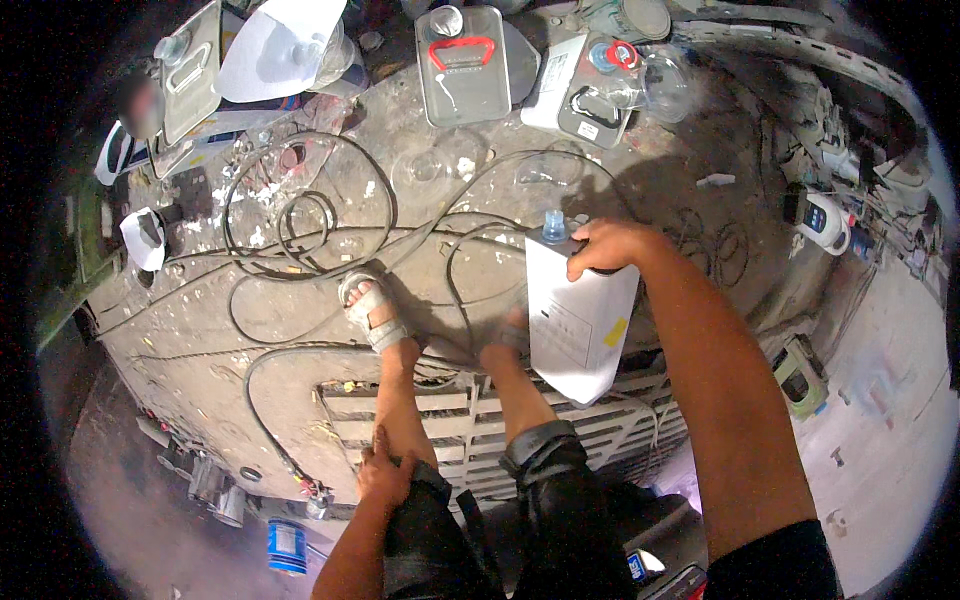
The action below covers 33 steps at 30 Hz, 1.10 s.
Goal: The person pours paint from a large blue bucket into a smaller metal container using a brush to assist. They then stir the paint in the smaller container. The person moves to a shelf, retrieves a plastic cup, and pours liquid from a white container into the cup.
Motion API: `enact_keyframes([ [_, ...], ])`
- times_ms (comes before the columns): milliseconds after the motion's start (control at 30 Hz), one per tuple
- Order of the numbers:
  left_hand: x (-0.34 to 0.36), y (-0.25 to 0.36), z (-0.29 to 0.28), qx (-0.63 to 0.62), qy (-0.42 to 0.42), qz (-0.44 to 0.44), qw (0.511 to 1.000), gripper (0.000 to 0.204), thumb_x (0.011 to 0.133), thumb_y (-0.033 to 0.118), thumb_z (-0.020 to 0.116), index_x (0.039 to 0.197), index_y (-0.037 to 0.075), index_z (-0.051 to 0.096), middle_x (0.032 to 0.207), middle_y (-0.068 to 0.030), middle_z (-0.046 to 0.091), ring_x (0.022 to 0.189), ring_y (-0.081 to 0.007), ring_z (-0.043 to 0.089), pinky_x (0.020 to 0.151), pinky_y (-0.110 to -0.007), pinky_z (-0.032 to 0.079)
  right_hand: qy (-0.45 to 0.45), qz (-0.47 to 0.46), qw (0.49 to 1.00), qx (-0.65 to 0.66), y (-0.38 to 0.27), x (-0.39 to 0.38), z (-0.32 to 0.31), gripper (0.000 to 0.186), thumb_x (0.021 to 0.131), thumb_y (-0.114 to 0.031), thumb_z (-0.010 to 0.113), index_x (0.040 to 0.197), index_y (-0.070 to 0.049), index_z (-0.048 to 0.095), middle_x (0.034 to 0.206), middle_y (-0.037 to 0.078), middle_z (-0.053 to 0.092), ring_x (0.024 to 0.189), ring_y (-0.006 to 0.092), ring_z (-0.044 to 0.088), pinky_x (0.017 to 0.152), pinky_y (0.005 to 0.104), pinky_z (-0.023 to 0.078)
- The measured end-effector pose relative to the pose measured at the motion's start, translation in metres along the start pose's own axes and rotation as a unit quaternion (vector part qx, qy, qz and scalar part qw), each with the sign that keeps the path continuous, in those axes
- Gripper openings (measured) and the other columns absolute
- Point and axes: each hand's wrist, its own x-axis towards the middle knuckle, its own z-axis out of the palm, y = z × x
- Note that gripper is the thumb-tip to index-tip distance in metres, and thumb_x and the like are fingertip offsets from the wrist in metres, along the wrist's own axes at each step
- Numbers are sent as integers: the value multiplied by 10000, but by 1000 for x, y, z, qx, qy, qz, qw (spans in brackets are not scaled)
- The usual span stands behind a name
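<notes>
My right hand (610, 246) is closed round the top handle of a white rectangular can (570, 320). The can hangs slightly tilted beside my right foot, with a clear bluish spout cap (554, 225) on its top and a yellow patch on its side. My palm hides most of the handle. Lower down, my left hand (385, 472) rests on my left shin just by the rolled trouser cuff, fingers apart and holding nothing. A sandal (372, 310) shows on my left foot; the can and its shadow partly obscure the right one.
Black hose (390, 200) loops over the dirty floor. A slatted grate (420, 405) lies beneath my legs. Along the far side stand a grey can with a red handle (465, 85), another can (592, 105) and a sheet-covered container (275, 55). A blue tin (287, 547) sits lower left.
</notes>
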Motion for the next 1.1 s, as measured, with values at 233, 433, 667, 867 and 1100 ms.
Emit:
enact_keyframes([
  [233,1,-1,-2,-6,-1,4,1000,806,818,532,527,1471,237,158,1326,-228,402,1160,-392,484,963,-457,404,-29,37,999,19,-1,11,-11,892,551,-483,701,1288,-22,501,1301,193,498,1168,313,508,927,353,435],
  [433,0,0,-4,-10,4,4,1000,803,816,532,531,1468,227,175,1298,-216,419,1157,-388,483,955,-464,409,-62,56,996,8,-7,15,-18,895,553,-483,701,1298,-32,497,1300,189,501,1156,314,516,926,355,438],
  [667,0,-1,-4,-9,8,8,1000,801,814,513,531,1469,224,172,1302,-204,416,1145,-384,490,946,-462,418,-84,68,994,-15,-11,12,-23,923,551,-505,692,1324,-49,474,1365,170,443,1222,306,461,962,364,412],
  [867,0,2,-7,-9,-4,-1,1000,798,811,511,527,1469,226,176,1301,-208,415,1138,-387,493,945,-460,419,-78,73,994,2,0,19,-18,945,553,-528,678,1343,-61,455,1406,152,399,1255,307,425,991,362,386],
  [1100,22,0,-3,5,-60,14,998,946,780,483,593,1476,161,39,1310,-256,416,1153,-403,484,954,-464,409,-61,64,996,-22,-7,12,-21,939,542,-549,681,1302,-33,487,1393,174,407,1241,314,438,998,384,384],
])
